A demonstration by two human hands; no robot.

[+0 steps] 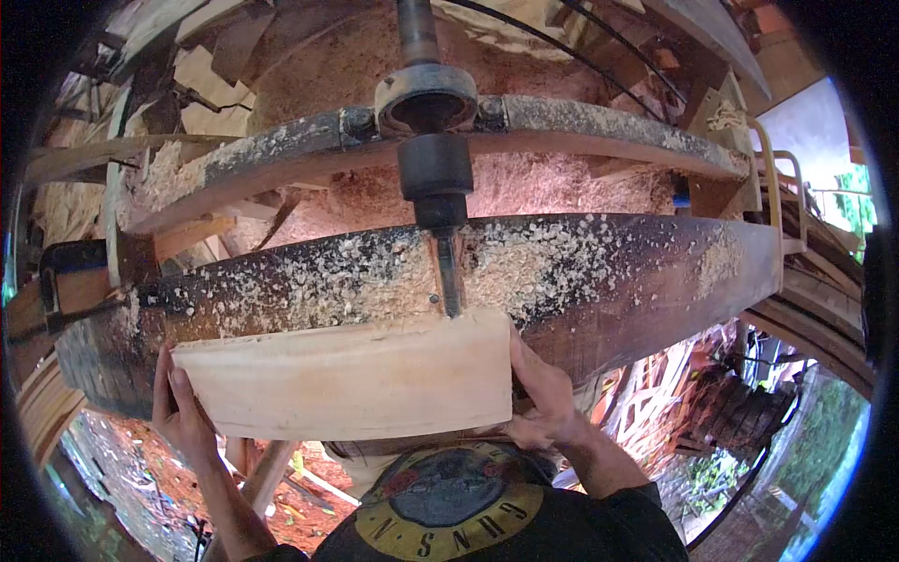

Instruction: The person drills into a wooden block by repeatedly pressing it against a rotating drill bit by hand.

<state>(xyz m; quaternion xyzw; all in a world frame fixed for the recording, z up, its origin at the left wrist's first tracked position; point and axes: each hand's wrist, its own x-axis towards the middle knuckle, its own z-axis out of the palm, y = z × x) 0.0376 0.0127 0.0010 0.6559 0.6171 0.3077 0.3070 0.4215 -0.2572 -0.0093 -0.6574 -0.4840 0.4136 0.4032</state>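
Note:
A pale, smooth wooden board [346, 386] lies across the front of a dark wooden bench [646, 281] and juts out over its near edge. My left hand [184, 417] grips the board's left end, with its fingers up along the corner. At the opposite end my right hand [545, 398] holds the right edge, part of it hidden beneath the board. A metal drill bit [451, 276] points toward me, its tip at the board's far edge right of the middle; I cannot tell whether it is in the wood. A dark chuck [435, 169] carries the bit.
Wood chips [552, 262] are strewn over the bench around the bit. Behind it, a shaft passes through a round bearing [426, 98] bolted to a curved crossbeam [599, 126]. A clamp-like dark metal piece [75, 267] sits at the left end. Timber [819, 300] is stacked at right.

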